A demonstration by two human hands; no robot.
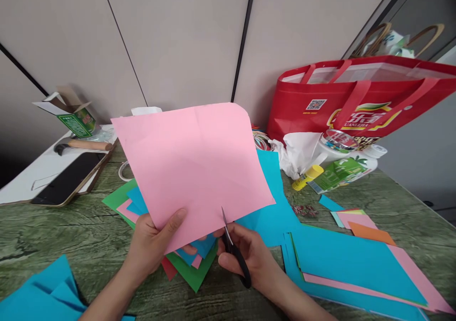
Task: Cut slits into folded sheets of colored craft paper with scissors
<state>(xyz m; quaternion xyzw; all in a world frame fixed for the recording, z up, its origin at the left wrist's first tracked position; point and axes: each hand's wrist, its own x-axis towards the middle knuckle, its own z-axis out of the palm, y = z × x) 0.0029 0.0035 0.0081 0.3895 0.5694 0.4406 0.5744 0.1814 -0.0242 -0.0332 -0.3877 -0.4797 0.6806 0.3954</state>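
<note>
A large pink sheet of paper (195,159) with one rounded upper corner is held up over the table. My left hand (153,238) grips its lower left edge, thumb on the front and fingers behind. In my right hand (249,247) is a pair of scissors (235,257) with black handles; one blade tip shows in front of the sheet near its lower edge. Fingertips of the right hand also seem to touch that edge. Beneath the sheet lies a stack of green (199,273), blue and pink papers, partly hidden.
Blue and pink sheets (356,259) lie at the right, and folded blue paper (42,292) at the lower left. A phone (71,178) and hammer (89,144) are at the left. Behind stand a red bag (295,107), a yellow glue stick (308,177) and crumpled tissue (299,152).
</note>
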